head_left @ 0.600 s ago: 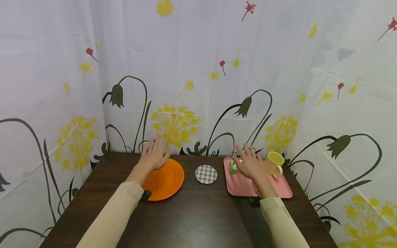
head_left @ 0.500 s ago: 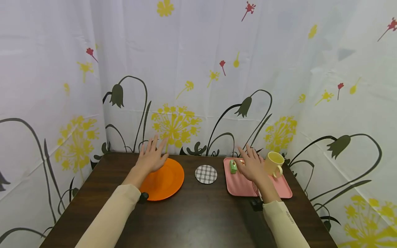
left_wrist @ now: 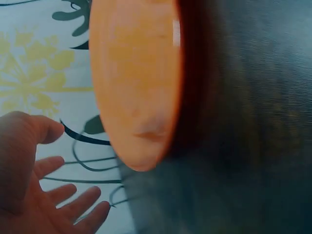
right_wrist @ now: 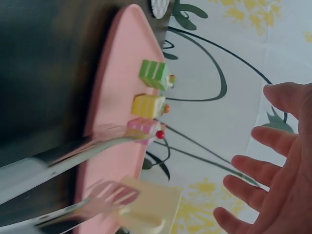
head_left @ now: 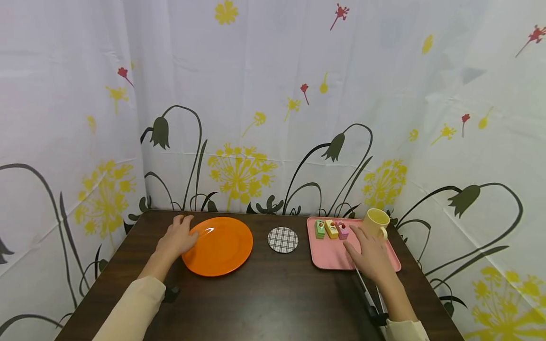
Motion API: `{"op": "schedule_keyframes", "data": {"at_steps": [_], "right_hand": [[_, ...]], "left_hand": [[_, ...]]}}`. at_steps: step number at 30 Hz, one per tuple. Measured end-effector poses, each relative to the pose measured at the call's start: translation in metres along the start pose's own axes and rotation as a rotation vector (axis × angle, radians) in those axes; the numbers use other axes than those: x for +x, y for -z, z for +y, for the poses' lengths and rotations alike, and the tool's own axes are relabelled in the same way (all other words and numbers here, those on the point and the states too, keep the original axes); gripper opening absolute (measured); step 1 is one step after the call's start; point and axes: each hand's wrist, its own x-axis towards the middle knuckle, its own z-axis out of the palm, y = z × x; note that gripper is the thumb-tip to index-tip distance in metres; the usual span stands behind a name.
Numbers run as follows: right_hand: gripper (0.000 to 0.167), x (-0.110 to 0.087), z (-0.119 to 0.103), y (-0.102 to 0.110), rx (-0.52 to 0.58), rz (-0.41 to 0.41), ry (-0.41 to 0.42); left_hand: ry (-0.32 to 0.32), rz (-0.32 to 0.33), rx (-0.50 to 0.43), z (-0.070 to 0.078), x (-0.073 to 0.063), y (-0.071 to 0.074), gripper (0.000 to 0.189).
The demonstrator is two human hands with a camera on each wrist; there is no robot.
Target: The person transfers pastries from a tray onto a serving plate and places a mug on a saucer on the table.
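Over at left, the left hand (head_left: 174, 238) hovers beside the orange plate (head_left: 219, 246), fingers loose, nothing held; next, a checked coaster (head_left: 283, 239), then the pink tray (head_left: 325, 258) bearing three cake slices (head_left: 331, 229), right hand (head_left: 372, 253) above, relaxed, grasping nothing; one careless sideways swing could topple that yellow mug (head_left: 376, 224)!

Hands: two, left hand (head_left: 174, 239) and right hand (head_left: 372, 253). Table (head_left: 273, 303): one. Orange plate (head_left: 217, 246): one, left. Checked round coaster (head_left: 283, 240): one, far middle. Pink tray (head_left: 328, 255): one, far right. Cake pieces: three on tray, i.e. one green cake (head_left: 320, 229), one yellow cake (head_left: 331, 229), one pink cake (head_left: 342, 231). Yellow mug (head_left: 376, 220): one, right of cakes. Cutlery: two pieces, right side, one fork (right_wrist: 105, 197), one blurred utensil (right_wrist: 53, 169), type unclear.
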Motion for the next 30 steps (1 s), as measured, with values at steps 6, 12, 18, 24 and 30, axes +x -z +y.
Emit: {"op": "schedule_keyframes", "data": {"at_steps": [6,12,18,24,30], "right_hand": [[0.077,-0.028,0.015,-0.005,0.002,-0.023,-0.105],[0.087,-0.051,0.032,-0.006,-0.041,-0.138,-0.278],[0.107,-0.071,0.049,-0.013,-0.05,-0.244,-0.391],[0.113,-0.076,0.052,-0.019,-0.045,-0.278,-0.465],[0.113,-0.083,0.053,-0.021,-0.058,-0.325,-0.496]], "left_hand": [[0.081,0.002,-0.139,-0.029,-0.006,-0.015,0.073],[0.134,-0.007,-0.275,-0.051,-0.006,-0.033,0.079],[0.137,-0.016,-0.336,-0.05,-0.012,-0.033,0.073],[0.128,-0.007,-0.396,-0.049,-0.014,-0.035,0.066],[0.181,0.016,-0.553,-0.052,-0.015,-0.045,0.055]]}}
